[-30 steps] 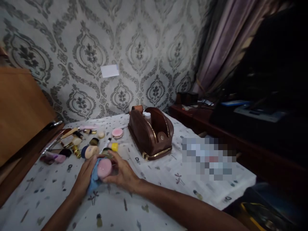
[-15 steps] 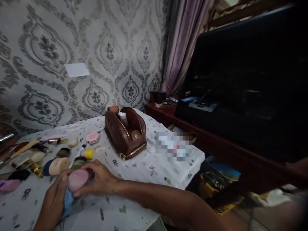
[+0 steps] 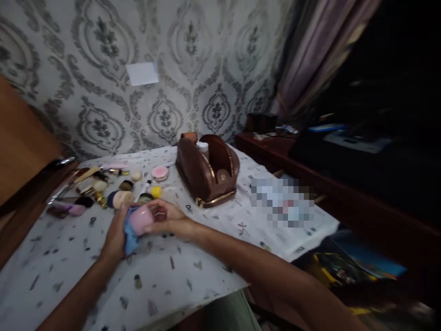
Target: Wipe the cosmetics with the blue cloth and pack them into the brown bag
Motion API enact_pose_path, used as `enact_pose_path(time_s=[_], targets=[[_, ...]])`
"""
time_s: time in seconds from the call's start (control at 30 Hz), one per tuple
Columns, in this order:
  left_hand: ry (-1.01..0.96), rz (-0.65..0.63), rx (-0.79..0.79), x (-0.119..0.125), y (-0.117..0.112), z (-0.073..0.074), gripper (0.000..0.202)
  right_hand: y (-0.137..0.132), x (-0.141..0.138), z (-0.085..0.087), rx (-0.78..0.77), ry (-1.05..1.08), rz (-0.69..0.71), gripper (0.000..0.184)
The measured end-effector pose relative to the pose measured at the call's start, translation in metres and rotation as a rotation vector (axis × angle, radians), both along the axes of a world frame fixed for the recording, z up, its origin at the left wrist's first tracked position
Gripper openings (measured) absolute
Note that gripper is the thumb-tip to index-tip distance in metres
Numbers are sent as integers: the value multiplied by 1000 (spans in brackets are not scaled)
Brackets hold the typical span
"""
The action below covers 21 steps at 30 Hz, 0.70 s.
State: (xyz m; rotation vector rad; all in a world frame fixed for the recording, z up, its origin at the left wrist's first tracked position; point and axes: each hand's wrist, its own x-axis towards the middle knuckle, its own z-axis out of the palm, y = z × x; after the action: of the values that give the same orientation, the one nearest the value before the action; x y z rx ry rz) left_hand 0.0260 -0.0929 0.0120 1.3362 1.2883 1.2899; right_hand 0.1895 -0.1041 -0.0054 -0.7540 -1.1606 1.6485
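Observation:
Above the patterned cloth, a small round pink jar (image 3: pixel 142 219) is held between my two hands. My right hand (image 3: pixel 175 220) grips its right side with fingers and thumb. A light blue cloth (image 3: pixel 131 240) is bunched in my left hand (image 3: pixel 115 233) and pressed against the jar's left side. Just behind the hands stand a beige jar with a dark blue end (image 3: pixel 121 199), a dark green jar (image 3: pixel 145 197) and a yellow-capped item (image 3: pixel 156 191). A pink round compact (image 3: pixel 160 173) lies farther back.
A brown zippered bag (image 3: pixel 195 177) stands gaping, a white-capped container (image 3: pixel 202 147) inside. Brushes and several cosmetics, including a pink-purple item (image 3: pixel 74 208), lie at the left. A blurred-out item (image 3: pixel 282 201) is on the right. Dark red furniture (image 3: pixel 265 147) borders the table.
The view has swung left and down, so the table and bag appear shifted. Both hands still hold the jar and blue cloth; the jar looks more tilted, showing its side.

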Motion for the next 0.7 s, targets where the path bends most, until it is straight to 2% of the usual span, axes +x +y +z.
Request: enact_pose_path(time_s=[0.13, 0.23, 0.43, 0.7], targets=[[175, -132, 216, 2, -7, -3, 63, 0, 0, 3, -87, 115, -84, 69], [299, -223, 271, 1, -14, -3, 61, -1, 2, 5, -56, 71, -37, 64], [396, -203, 336, -5, -16, -1, 52, -2, 1, 5, 7, 3, 85, 63], [372, -222, 320, -8, -14, -5, 37, -3, -2, 2, 84, -120, 18, 60]])
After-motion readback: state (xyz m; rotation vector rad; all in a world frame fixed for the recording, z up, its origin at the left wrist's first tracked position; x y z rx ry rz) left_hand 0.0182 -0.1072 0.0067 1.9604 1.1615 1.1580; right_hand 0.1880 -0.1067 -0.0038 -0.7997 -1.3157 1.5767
